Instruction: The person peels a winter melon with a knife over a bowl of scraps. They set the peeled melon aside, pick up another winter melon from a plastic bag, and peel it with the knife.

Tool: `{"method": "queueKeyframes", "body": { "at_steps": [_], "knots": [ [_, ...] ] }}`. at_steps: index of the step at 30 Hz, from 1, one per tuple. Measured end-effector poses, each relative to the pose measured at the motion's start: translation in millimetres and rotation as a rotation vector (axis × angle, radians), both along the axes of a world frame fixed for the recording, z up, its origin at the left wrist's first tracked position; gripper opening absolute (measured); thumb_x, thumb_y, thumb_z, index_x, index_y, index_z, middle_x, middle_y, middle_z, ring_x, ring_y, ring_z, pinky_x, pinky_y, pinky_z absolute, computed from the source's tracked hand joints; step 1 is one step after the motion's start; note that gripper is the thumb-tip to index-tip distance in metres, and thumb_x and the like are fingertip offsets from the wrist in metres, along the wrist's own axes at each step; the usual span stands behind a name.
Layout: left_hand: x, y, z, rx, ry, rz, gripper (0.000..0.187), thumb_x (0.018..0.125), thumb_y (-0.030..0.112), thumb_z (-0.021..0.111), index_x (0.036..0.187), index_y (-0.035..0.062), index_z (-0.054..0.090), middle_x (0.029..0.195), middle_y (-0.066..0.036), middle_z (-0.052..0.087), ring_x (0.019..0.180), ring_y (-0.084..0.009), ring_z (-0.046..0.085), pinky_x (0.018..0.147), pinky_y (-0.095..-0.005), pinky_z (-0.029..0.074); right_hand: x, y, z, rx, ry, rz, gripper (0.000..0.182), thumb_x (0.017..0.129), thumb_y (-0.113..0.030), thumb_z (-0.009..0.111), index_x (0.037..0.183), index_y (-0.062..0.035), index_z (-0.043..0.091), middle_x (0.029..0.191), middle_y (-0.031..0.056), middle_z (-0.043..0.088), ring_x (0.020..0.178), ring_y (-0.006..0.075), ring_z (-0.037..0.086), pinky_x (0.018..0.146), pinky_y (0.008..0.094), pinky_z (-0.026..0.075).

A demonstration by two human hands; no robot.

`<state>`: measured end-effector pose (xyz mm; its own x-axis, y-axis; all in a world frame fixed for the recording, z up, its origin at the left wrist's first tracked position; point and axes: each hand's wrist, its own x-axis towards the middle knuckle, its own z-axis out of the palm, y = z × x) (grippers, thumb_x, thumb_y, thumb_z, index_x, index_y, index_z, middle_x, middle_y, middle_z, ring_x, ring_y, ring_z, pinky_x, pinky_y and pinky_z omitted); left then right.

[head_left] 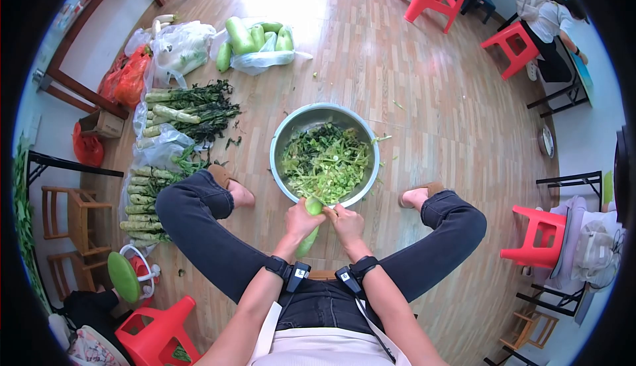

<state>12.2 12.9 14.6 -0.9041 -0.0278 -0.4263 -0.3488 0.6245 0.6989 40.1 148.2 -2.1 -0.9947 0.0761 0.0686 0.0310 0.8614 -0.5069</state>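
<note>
My left hand (303, 220) is wrapped around a pale green stem vegetable (307, 243), perhaps a peeled celtuce. Its rounded light-green end shows above my fingers, over the near rim of a metal basin (318, 112). My right hand (346, 223) is closed close beside it, with the fingertips near the vegetable's upper end. A thin edge seems to show between the hands, but what the right hand grips is hidden. Inside the basin lies a heap of chopped green stems and leaves (326, 160), darker at the back and lighter near me.
Leafy celtuce stalks (142, 207) lie in rows on plastic at left, with more stalks (175, 111) behind. Light-green gourds (240, 36) and bagged vegetables (179, 48) stand farther back. Red stools (536, 237) stand around. A person (553, 25) is at a table, far right.
</note>
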Motion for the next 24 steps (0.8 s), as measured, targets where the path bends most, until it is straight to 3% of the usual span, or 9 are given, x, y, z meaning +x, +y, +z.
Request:
{"method": "queueKeyframes", "body": {
  "at_steps": [2, 7, 11, 13, 18, 20, 21, 23, 24],
  "knots": [
    [0, -1, -1, -0.071, -0.007, -0.018, 0.047, 0.056, 0.034, 0.069, 0.088, 0.0012, 0.056, 0.079, -0.016, 0.062, 0.073, -0.0273, 0.061, 0.065, -0.0341, 0.048, 0, -1, -2, -0.012, 0.003, -0.011, 0.035, 0.076, -0.041, 0.057, 0.064, -0.0085, 0.055, 0.053, 0.0095, 0.055, 0.049, 0.0271, 0.056, 0.042, 0.0357, 0.042],
    [1, -5, -27, 0.524, -0.19, 0.066, 0.045, 0.056, 0.033, 0.069, 0.087, 0.0011, 0.057, 0.078, -0.016, 0.062, 0.071, -0.0259, 0.062, 0.064, -0.0347, 0.048, -1, 6, -5, -0.06, 0.053, 0.01, 0.035, 0.077, -0.041, 0.057, 0.065, -0.0082, 0.054, 0.053, 0.0097, 0.055, 0.049, 0.0276, 0.056, 0.042, 0.0362, 0.042],
    [2, -4, -23, 0.52, -0.18, 0.077, 0.044, 0.055, 0.032, 0.069, 0.085, 0.0018, 0.056, 0.077, -0.017, 0.061, 0.071, -0.0277, 0.061, 0.064, -0.0359, 0.048, -3, 6, -6, -0.081, 0.073, 0.01, 0.034, 0.077, -0.041, 0.056, 0.067, -0.0087, 0.055, 0.053, 0.01, 0.055, 0.05, 0.0283, 0.056, 0.043, 0.0366, 0.042],
    [1, -1, -13, 0.071, 0.038, -0.01, 0.043, 0.054, 0.032, 0.069, 0.082, 0.0027, 0.055, 0.077, -0.018, 0.061, 0.071, -0.0304, 0.06, 0.064, -0.0374, 0.048, -2, 1, -1, -0.057, 0.03, -0.01, 0.037, 0.078, -0.043, 0.055, 0.065, -0.0083, 0.055, 0.052, 0.0103, 0.055, 0.051, 0.0285, 0.056, 0.043, 0.0368, 0.042],
    [-2, -1, -6, -0.09, 0.055, -0.069, 0.043, 0.054, 0.033, 0.069, 0.082, 0.003, 0.054, 0.076, -0.017, 0.061, 0.072, -0.0312, 0.06, 0.064, -0.0379, 0.048, 0, -2, -12, -0.037, -0.117, -0.08, 0.044, 0.079, -0.048, 0.05, 0.068, -0.0074, 0.061, 0.052, 0.0123, 0.056, 0.051, 0.0275, 0.058, 0.042, 0.037, 0.043],
    [-3, -1, -7, -0.055, 0.031, -0.07, 0.044, 0.055, 0.032, 0.07, 0.083, 0.0026, 0.054, 0.076, -0.016, 0.061, 0.072, -0.0293, 0.061, 0.064, -0.0368, 0.048, 1, -3, -28, -0.31, -0.159, -0.2, 0.05, 0.082, -0.049, 0.046, 0.063, -0.0048, 0.061, 0.046, 0.0106, 0.053, 0.043, 0.0231, 0.055, 0.041, 0.034, 0.041],
    [-1, 1, -9, 0.153, 0.02, 0.011, 0.044, 0.055, 0.03, 0.071, 0.085, 0.0021, 0.054, 0.077, -0.015, 0.061, 0.072, -0.0269, 0.061, 0.064, -0.0352, 0.048, -2, -4, -22, -0.31, -0.163, -0.195, 0.05, 0.082, -0.049, 0.046, 0.063, -0.0048, 0.061, 0.046, 0.0106, 0.053, 0.043, 0.0231, 0.055, 0.041, 0.034, 0.041],
    [0, 3, -14, 0.36, 0.01, 0.093, 0.044, 0.056, 0.028, 0.072, 0.087, 0.0016, 0.054, 0.077, -0.014, 0.062, 0.072, -0.0245, 0.061, 0.065, -0.0337, 0.047, -8, -3, -10, -0.896, -0.465, -0.344, 0.053, 0.086, -0.048, 0.041, 0.062, -0.0038, 0.058, 0.04, 0.0036, 0.044, 0.034, 0.0129, 0.042, 0.035, 0.0275, 0.032],
    [-2, 3, -15, 0.42, 0.005, 0.097, 0.044, 0.056, 0.026, 0.072, 0.087, 0.0012, 0.054, 0.078, -0.013, 0.062, 0.072, -0.0229, 0.061, 0.065, -0.0325, 0.047, -10, 0, -6, -0.899, -0.467, -0.341, 0.053, 0.086, -0.048, 0.041, 0.062, -0.0038, 0.058, 0.04, 0.0036, 0.044, 0.034, 0.0129, 0.042, 0.035, 0.0275, 0.032]
  ]
}}
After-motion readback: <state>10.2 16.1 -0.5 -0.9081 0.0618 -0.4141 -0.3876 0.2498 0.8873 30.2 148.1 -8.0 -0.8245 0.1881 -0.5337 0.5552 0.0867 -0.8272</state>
